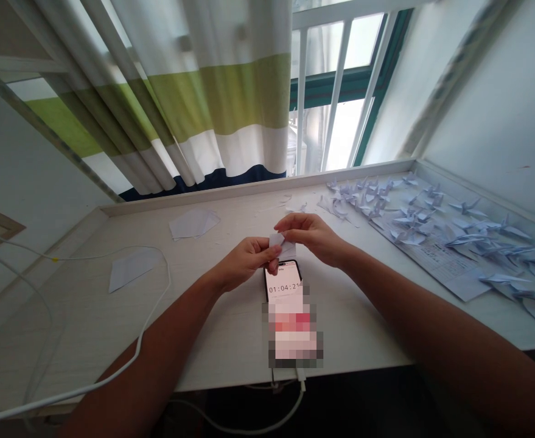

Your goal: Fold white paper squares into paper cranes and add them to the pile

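Fingertips of the left hand (246,255) are closed in a pinch on a small folded white paper (288,249), gripping its left side as I watch. The right hand (313,234) has its thumb and fingers bent close together at the paper's upper edge; I cannot tell whether they grip it or just touch it. I see the paper held over the desk (363,328), just beyond the top end of a phone (283,285), whose screen reads 01:04:21 to me; its lower part is pixelated. Left of the 2 hands lie white sheets in 2 spots: the farther sheets (194,223) and the nearer sheets (132,271). A white cable (169,274) curves past them toward the left forearm. Well to the right, I find many folded paper cranes (465,208) crowding on and around a printed sheet (436,261). Past the desk are a striped curtain (244,91) and window bars (335,85).
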### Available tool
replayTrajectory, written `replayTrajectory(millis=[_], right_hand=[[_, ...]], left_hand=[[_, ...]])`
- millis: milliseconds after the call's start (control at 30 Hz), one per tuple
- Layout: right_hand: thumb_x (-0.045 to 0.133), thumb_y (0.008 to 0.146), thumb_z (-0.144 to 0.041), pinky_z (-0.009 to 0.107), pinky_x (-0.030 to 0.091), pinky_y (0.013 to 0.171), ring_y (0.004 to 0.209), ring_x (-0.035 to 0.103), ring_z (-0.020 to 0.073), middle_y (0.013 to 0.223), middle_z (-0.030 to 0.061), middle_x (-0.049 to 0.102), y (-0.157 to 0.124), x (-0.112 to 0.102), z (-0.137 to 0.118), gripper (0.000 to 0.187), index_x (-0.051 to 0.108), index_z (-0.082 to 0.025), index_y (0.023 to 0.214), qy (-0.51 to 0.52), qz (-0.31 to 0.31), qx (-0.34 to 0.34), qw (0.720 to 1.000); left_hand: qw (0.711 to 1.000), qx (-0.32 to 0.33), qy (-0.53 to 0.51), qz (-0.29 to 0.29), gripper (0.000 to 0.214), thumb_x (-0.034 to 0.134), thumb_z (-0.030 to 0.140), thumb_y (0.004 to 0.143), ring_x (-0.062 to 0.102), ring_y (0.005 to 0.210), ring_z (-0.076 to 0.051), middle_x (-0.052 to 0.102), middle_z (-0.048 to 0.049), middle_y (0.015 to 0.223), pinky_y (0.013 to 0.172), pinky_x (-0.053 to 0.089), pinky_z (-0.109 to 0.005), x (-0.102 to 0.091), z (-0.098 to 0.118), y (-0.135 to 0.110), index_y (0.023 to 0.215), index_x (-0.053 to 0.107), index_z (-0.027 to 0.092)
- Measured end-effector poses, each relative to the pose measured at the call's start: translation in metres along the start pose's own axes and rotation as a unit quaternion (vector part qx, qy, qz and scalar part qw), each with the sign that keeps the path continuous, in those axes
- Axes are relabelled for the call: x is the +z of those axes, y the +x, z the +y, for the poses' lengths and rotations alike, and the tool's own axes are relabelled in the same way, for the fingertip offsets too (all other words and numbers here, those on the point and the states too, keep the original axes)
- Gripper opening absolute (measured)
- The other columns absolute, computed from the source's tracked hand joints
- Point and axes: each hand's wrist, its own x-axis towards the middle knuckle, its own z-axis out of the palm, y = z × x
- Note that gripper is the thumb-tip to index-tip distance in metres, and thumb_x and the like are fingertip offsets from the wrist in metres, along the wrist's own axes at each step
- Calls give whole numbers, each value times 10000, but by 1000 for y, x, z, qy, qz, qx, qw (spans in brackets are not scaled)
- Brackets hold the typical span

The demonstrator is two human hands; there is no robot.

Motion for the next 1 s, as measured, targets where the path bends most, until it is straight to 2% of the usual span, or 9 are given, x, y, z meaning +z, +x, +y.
replayTrajectory(millis=[167, 267, 367, 467, 600, 733, 900, 1000], right_hand=[[763, 844, -358, 326, 556, 769, 832, 665, 161, 912, 48, 729, 0, -2, -4, 191, 783, -178, 904, 7, 25, -7, 1000], [749, 874, -386, 341, 569, 790, 849, 670, 168, 924, 50, 735, -1, -1, -7, 213, 782, -189, 946, -37, 54, -56, 996], [784, 857, -367, 338, 573, 795, 838, 672, 161, 919, 31, 732, -3, 2, -8, 214, 765, -204, 994, -103, 45, -106, 988], [820, 830, -363, 357, 587, 827, 863, 686, 172, 948, 30, 735, -4, 4, -5, 258, 754, -216, 1032, -147, 38, -125, 980], [833, 816, -356, 351, 591, 784, 815, 679, 166, 909, 23, 732, -3, 5, -2, 255, 760, -220, 1020, -138, 43, -128, 981], [855, 781, -340, 321, 571, 702, 788, 672, 164, 888, 25, 733, -3, 5, -3, 274, 770, -215, 1009, -98, 36, -100, 989], [757, 877, -357, 295, 546, 726, 805, 666, 139, 916, 28, 751, -4, 6, -8, 203, 801, -214, 1015, -77, 47, -78, 993], [801, 848, -379, 297, 550, 701, 763, 668, 138, 884, 25, 756, -4, 9, -8, 232, 797, -209, 1005, -87, 49, -80, 992]], left_hand=[[996, 42, 25, 71, 403, 745, 520, 893, 684, 715, -163, 733, -54, 730, 782, 530, -322, 5, -2, 3, 903, 717, 119], [992, 68, 28, 105, 420, 735, 532, 898, 676, 665, -161, 727, -55, 687, 749, 532, -317, 11, -1, 3, 866, 715, 114], [987, 92, 32, 131, 426, 727, 537, 902, 658, 622, -154, 715, -50, 650, 693, 519, -300, 17, 0, 4, 850, 717, 114], [983, 99, 38, 151, 433, 737, 548, 891, 648, 605, -145, 711, -45, 638, 665, 514, -287, 21, 1, 5, 822, 718, 121], [984, 96, 39, 148, 428, 778, 546, 853, 668, 634, -150, 741, -59, 688, 666, 529, -288, 22, -1, 5, 814, 728, 123], [987, 85, 17, 136, 383, 804, 492, 849, 703, 690, -164, 792, -101, 801, 687, 545, -300, 21, -3, 5, 870, 752, 113], [988, 59, -28, 142, 421, 822, 474, 841, 745, 721, -192, 813, -147, 891, 714, 561, -326, 22, -4, 5, 1001, 760, 90], [988, 58, -36, 141, 415, 817, 472, 848, 752, 728, -196, 815, -151, 900, 710, 555, -321, 24, -5, 5, 995, 765, 87]])
